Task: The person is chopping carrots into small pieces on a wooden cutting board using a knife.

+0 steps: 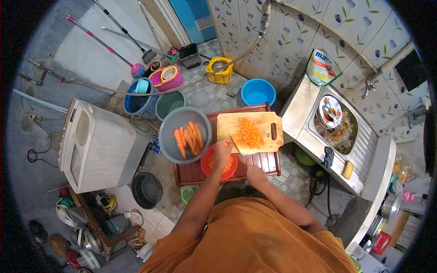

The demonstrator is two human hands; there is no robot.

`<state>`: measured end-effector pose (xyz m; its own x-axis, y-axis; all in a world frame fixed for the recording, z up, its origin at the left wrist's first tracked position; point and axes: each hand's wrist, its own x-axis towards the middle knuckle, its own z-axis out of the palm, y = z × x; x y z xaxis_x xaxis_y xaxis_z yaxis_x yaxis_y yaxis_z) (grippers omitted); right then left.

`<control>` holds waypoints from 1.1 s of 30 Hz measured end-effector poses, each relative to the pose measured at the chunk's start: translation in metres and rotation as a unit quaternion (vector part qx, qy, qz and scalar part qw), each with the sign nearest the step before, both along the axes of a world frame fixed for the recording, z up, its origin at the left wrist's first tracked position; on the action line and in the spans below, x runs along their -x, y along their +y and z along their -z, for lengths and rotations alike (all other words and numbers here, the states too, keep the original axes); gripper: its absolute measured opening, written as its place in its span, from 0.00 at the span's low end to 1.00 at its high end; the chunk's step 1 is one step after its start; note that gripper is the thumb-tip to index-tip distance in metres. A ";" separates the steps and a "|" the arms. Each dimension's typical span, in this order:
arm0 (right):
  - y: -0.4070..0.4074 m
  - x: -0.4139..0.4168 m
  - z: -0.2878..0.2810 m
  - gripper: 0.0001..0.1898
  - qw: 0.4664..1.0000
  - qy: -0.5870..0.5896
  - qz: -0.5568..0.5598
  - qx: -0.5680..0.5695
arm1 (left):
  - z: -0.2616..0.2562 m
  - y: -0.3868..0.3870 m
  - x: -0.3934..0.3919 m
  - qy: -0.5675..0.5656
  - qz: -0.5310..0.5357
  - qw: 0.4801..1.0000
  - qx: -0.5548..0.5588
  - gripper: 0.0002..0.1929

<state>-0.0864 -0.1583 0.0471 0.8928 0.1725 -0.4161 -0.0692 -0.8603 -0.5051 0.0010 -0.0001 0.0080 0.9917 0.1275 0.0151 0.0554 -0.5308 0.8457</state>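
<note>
My right hand (256, 175) grips the handle of a kitchen knife (237, 142), whose blade lies over the near left part of a wooden cutting board (225, 123). At the board's left edge, my left hand (223, 150) holds a piece of carrot (226, 144) beside the blade. A heap of diced carrot (251, 133) covers the middle of the board. Below my left hand sits a red basin (206, 168) with more diced carrot inside, partly hidden by my forearm. Several whole carrots (191, 138) lie in a grey basin (167, 136) to the left.
Board and basins rest on a low wooden table (273, 163). On the right, a steel sink (367, 131) holds dishes. A blue basin (258, 92) stands on the floor behind the table. To the left are a washing machine (106, 146) and a black tub (146, 190). A hose (191, 83) crosses beyond.
</note>
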 end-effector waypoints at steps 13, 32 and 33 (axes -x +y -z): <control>-0.019 0.013 -0.058 0.12 0.984 -0.036 0.112 -0.131 | -0.004 0.005 -0.023 -0.049 0.089 0.990 -0.099 0.07; -0.029 0.042 -0.049 0.10 0.976 -0.048 0.172 -0.124 | -0.018 0.018 -0.045 -0.083 0.347 0.930 -0.085 0.21; -0.029 0.042 -0.048 0.10 0.976 -0.037 0.173 -0.125 | -0.021 0.018 -0.047 -0.040 0.369 0.925 -0.084 0.22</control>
